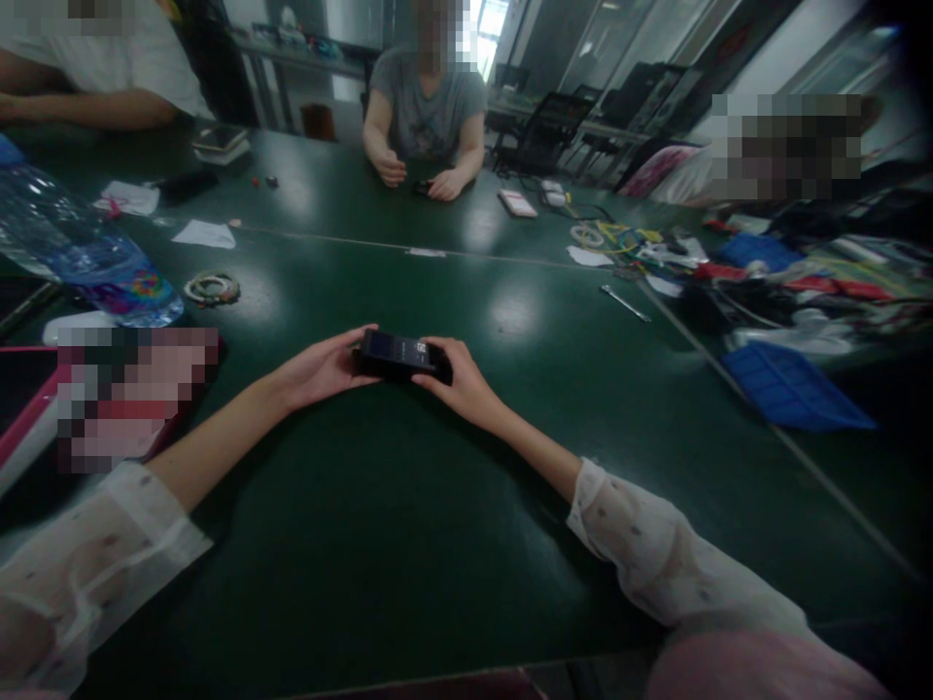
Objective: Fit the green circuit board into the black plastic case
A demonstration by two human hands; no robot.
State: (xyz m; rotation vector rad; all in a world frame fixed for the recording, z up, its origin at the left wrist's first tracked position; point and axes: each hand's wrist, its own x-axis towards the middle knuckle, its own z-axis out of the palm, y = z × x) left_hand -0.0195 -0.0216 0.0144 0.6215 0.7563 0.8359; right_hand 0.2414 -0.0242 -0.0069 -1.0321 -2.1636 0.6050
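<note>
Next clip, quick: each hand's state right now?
Left hand: holding the black device, left end.
Right hand: holding the same device, right end.

Single head-worn view, facing forward and down across the green surface (350, 564)
It looks from above the near edge: left hand (328, 369) and right hand (461, 381) within arm's reach around mid-frame, a co-worker (429, 122) farther off.

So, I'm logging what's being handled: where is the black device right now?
In the head view, the black device is just left of centre, held between the left hand and right hand.
</note>
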